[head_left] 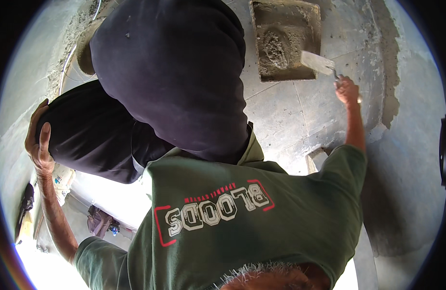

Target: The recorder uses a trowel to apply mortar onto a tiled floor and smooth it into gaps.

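Note:
My right hand (347,90) is closed around the handle of a trowel (316,62). The trowel's flat, pale blade reaches over the right edge of a shallow square mortar pan (289,77), near the mortar. Inside the pan sits a wet grey heap of mortar (276,48), with more smeared along the sides. On the far left, my left hand (39,147) rests on my bent knee in dark trousers (87,130), thumb apart from the fingers and no tool in it. I cannot tell whether the blade touches the pan.
Grey tiled floor (276,108) with mortar specks lies around the pan. A grey wall (421,87) rises at the right, with a rough mortar strip (389,72) along its base. Thin wires (68,60) run at the left. Dark cloth (99,221) lies at lower left.

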{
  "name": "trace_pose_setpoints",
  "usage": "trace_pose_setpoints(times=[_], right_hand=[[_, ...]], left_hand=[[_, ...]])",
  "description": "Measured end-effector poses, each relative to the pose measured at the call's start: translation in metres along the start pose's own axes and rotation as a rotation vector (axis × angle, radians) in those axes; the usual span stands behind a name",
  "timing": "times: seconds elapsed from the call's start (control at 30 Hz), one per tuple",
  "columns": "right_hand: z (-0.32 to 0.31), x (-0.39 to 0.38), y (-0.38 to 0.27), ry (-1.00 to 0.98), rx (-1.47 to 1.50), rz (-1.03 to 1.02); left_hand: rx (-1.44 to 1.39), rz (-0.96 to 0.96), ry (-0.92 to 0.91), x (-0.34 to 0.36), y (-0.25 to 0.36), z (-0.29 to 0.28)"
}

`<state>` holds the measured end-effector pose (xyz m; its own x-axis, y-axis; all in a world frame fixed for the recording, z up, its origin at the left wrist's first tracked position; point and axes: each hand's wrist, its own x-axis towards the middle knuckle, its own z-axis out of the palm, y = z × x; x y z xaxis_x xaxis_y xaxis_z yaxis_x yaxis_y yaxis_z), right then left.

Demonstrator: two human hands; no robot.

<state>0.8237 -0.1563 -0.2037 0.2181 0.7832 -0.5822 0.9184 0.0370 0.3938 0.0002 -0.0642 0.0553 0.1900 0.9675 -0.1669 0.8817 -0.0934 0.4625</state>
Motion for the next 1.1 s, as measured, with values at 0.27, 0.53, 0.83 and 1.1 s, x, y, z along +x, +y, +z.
trace_pose_setpoints(times=[0.27,0.53,0.83,1.1], right_hand=[[-0.039,0.072,0.004,-0.396,-0.205,-0.116],[-0.007,0.069,-0.031,-0.393,-0.091,-0.312],[-0.007,0.057,-0.046,-0.267,-0.01,-0.345],[-0.006,0.042,-0.09,-0.324,0.144,-0.406]], left_hand=[[0.006,-0.012,-0.01,-0.002,-0.001,0.0],[-0.008,-0.015,-0.012,0.0,0.0,0.0],[-0.037,-0.01,0.007,-0.003,-0.005,0.001],[-0.021,0.011,0.011,-0.005,-0.005,0.001]])
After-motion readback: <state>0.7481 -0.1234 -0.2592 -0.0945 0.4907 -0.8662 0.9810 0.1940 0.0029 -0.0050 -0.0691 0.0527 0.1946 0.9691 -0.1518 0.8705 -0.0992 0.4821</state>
